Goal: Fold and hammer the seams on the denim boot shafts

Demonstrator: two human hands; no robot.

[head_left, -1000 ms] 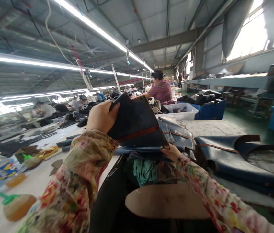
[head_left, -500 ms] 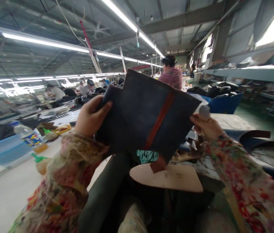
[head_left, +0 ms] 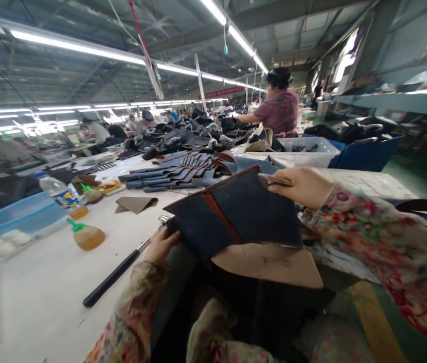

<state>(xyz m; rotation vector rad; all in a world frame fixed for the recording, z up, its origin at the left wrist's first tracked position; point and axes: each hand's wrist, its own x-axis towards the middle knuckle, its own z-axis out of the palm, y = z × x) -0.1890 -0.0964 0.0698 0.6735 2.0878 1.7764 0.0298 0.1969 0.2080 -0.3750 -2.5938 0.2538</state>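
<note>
A dark blue, leather-like panel (head_left: 264,212) with a brown strip across it is tilted in front of me, its lower edge by a rounded tan board (head_left: 274,264). My left hand (head_left: 162,243) is closed on the panel's left corner, fingers partly hidden behind it. At the upper right corner, my right hand (head_left: 300,186) pinches the panel's edge. A small pale piece shows at its fingertips; I cannot make out what it is. Beside my left hand, a hammer (head_left: 117,279) with a black handle lies on the white table (head_left: 47,302).
Glue bottles with green tips (head_left: 88,237), a drink bottle (head_left: 60,194) and a blue basin (head_left: 20,214) stand at left. Stacked blue pieces (head_left: 183,171) lie ahead. Beyond are a clear bin (head_left: 312,156), a blue bin (head_left: 372,151) and a co-worker (head_left: 279,108).
The panel has come down and turned, its strip now slanting the other way. Both hands have lowered; the right has moved inward. The hammer and stacked pieces have come into view.
</note>
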